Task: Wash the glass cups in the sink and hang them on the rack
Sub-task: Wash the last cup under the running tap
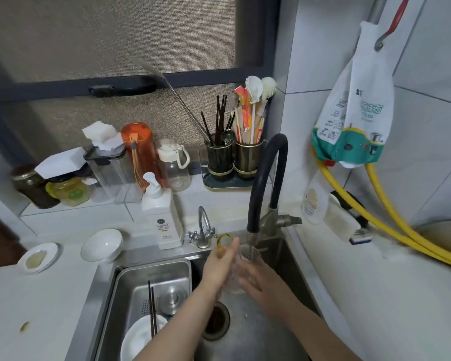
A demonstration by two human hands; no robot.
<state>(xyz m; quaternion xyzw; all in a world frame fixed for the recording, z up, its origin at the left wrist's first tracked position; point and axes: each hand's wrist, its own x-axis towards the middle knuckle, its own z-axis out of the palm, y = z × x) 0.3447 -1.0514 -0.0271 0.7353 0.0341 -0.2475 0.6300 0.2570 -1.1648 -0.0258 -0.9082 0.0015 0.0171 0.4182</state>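
- the washing step is in hand: a clear glass cup (pixel 241 267) sits between both hands under the black tap (pixel 264 188), low in the middle of the frame, over the sink (pixel 248 334).
- the left hand (pixel 219 267) curls its fingers round the cup's left side; a small yellow ring (pixel 225 241) shows just above its fingertips, and whether it is held or merely behind cannot be told.
- the right hand (pixel 264 282) wraps the cup from the right, fingers bent against the glass.
- the tap's spout ends just above the cup's rim; the blur hides whether water runs.
- next, by my judgement, the cup wants turning and rinsing, then lifting out to a rack; no rack shows in the frame, so its direction is unknown.
- edges to mind: the spout close overhead, a small second tap (pixel 203 230) just left of the hands, and the sink's back wall beyond.
- a steel basin (pixel 130 280) with a white bowl (pixel 141 334) and chopsticks (pixel 153 311) fills the sink's left part; free room lies below the hands, around the drain (pixel 218 321).
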